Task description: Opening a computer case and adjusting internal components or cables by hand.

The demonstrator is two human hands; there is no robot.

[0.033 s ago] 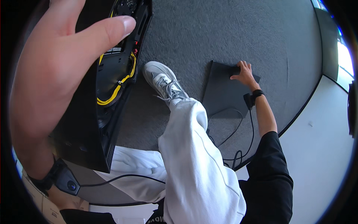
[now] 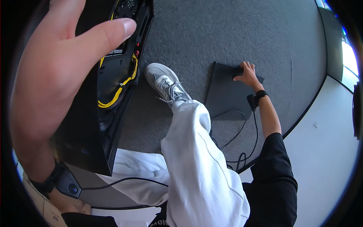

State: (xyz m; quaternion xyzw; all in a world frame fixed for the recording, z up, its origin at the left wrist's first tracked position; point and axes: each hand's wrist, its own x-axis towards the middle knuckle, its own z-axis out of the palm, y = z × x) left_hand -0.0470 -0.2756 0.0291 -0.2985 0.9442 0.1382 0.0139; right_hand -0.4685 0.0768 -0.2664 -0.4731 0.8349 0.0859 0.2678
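Head view: my L hand (image 2: pixel 49 85), upper left, overlaps open PC case (image 2: pixel 81 130) w/ yellow cables (image 2: pixel 117 94); thumb apart, fingertips cut off, can't tell if gripping. R hand (image 2: pixel 248 75), upper right: thumb & fingers spread on flat black panel (image 2: pixel 228 94), right of centre, on grey carpet (image 2: pixel 189 34).

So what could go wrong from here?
Snagging: a thin black cable crosses the near edge of the black panel under the right hand, so it might catch if the panel is lifted.

Pulled wiring: yellow cables are exposed inside the open black case, near the left hand, and could get tugged.

Bumping: the case sits close to the trouser leg, so a careless shift might knock it.
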